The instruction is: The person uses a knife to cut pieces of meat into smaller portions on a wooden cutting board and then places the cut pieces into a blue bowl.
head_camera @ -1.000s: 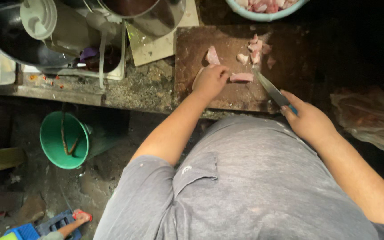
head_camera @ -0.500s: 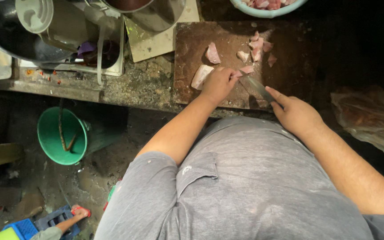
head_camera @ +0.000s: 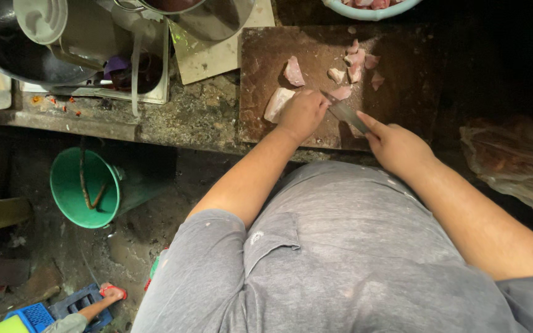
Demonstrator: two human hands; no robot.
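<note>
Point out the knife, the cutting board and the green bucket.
knife point(head_camera: 344, 112): head view, on the flat of the blade.
cutting board point(head_camera: 260, 49): head view, on a bare patch near its upper left corner.
green bucket point(head_camera: 63, 179): head view, on the inner wall beside the rim.

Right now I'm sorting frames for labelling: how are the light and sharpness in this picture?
Head view: dim light, brightest on the wooden cutting board and the grey shirt; the right edge falls into near black. The meat pieces are sharp enough to tell apart, the knife blade is slightly soft. Wide-lens bending shows along the counter edge.
</note>
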